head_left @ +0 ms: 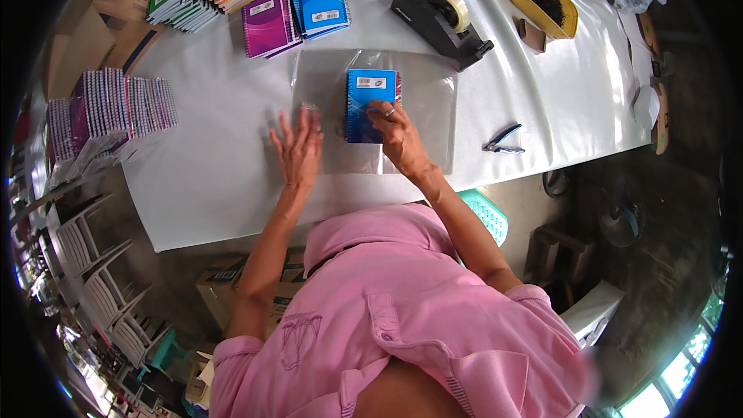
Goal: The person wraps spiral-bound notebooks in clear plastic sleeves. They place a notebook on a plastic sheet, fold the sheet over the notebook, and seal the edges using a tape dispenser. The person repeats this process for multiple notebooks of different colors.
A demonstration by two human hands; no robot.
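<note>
A blue spiral notebook (362,112) with a white label lies on a clear plastic sheet (427,120) spread on the table in front of me. Behind its right edge a strip of red and white shows. My right hand (400,138) grips the notebook at its lower right, fingers bent over the cover; a ring is on one finger. The thumb is mostly hidden. To the left, my left hand (298,147) is open with fingers spread, slightly blurred, over the sheet's left edge. Nothing shows in it.
Purple (267,25) and blue notebooks (323,6) lie beyond the sheet, with coloured stacks behind. A wrapped notebook stack (116,108) stands left. A black tape dispenser (441,19), blue-handled cutters (505,139) and a yellow container of small dark pieces (546,1) are right.
</note>
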